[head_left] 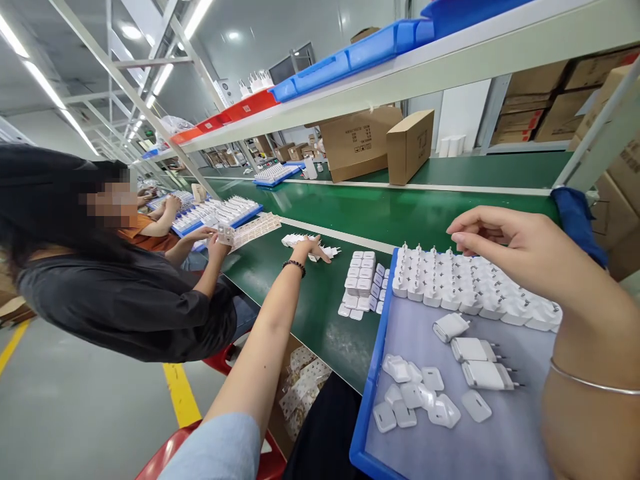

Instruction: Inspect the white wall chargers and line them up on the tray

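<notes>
My left hand [313, 249] reaches far out over the green belt [300, 313]. It lies with its fingers stretched over a small pile of white chargers [330, 251] and touches them. A dark bead bracelet sits on that wrist. My right hand [500, 243] hovers above the blue tray [373, 373], fingers loosely bent and apart, with nothing in them. Below it, upright white chargers [475, 287] stand in rows. Three chargers [475, 360] lie on their sides, and several white covers [415, 397] lie loose in the tray.
More white covers [360, 277] lie stacked on the belt beside the tray. A co-worker in a dark shirt [130, 300] sits at my left holding a white part [225, 233]. Cardboard boxes [357, 143] stand behind the belt. Blue and red trays line the shelf above.
</notes>
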`<state>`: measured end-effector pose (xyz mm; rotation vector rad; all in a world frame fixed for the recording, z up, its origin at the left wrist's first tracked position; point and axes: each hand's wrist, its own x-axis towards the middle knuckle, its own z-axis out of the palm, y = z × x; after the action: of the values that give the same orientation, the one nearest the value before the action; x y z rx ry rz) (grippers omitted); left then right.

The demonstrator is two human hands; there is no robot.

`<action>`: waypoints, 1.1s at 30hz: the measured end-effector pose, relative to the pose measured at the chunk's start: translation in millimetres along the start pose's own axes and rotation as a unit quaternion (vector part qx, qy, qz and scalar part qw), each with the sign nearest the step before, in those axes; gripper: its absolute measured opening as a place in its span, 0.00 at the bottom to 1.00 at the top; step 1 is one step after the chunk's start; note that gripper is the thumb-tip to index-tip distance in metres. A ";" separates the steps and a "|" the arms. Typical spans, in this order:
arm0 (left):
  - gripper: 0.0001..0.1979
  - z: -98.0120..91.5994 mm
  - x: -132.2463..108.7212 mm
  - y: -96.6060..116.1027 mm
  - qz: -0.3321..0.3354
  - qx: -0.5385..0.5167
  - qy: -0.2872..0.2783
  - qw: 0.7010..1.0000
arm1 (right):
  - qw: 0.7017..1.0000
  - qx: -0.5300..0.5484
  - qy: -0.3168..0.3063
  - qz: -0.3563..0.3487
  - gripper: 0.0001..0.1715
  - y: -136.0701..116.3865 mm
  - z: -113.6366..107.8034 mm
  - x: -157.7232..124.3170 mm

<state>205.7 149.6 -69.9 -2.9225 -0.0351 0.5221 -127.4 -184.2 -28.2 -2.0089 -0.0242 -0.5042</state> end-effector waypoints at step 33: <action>0.30 93.5 -78.5 -13.7 0.083 -0.014 0.228 0.970 | 0.998 -0.041 -0.044 0.014 0.19 -7.0 9.1 4.1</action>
<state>99.8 174.3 -127.1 -3.0109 0.2651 -0.1404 -122.2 -173.9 -24.4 -2.1074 -0.0292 -0.4048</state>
